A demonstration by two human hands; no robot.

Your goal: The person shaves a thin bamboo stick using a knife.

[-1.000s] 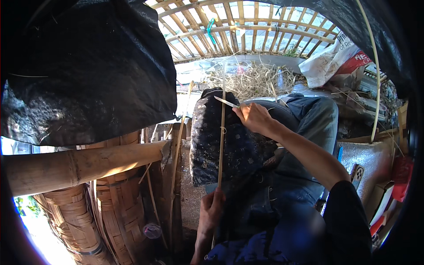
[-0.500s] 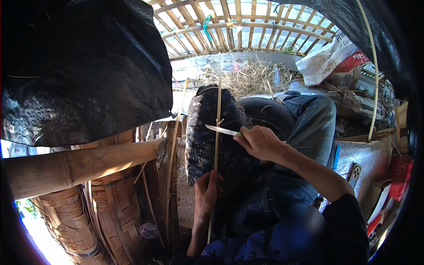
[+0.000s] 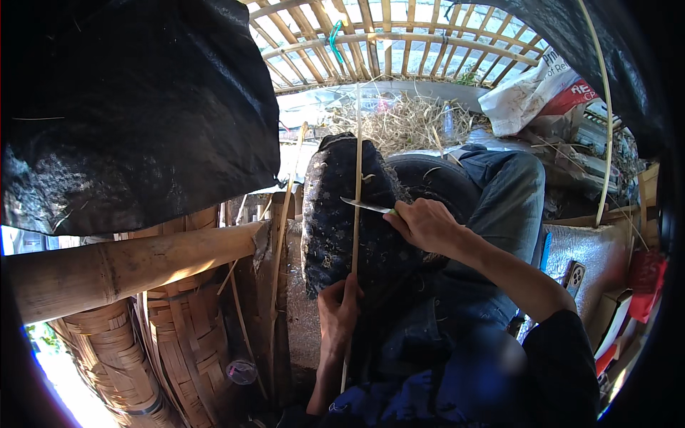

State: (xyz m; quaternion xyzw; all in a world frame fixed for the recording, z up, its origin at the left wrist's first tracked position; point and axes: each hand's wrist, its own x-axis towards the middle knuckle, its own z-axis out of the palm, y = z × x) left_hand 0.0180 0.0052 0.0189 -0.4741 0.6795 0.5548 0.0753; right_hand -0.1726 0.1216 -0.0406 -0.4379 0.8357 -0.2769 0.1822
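A thin pale bamboo strip [image 3: 359, 164] stands lengthwise before me, over a dark cloth [image 3: 332, 207] covered with shavings. Closed around its lower part is my left hand [image 3: 338, 308], thumb pressed along the strip. My right hand [image 3: 428, 227] grips a knife [image 3: 367, 207] by its handle, which the fingers mostly hide. The blade points left and crosses the strip, appearing to touch it above my left hand. One small curled shaving [image 3: 368, 177] lies at the strip, just above the blade.
To the left lie a thick bamboo pole [image 3: 143, 267] and woven bamboo baskets [image 3: 178, 335], under a black sheet [image 3: 135, 121]. Behind the cloth is a tire [image 3: 435, 189], with dry straw [image 3: 399, 121] beyond. A phone [image 3: 574, 277] rests at the right.
The strip and both hands have shifted slightly right. The sliver that stood at the blade is gone from there, and a curled shaving shows higher on the strip.
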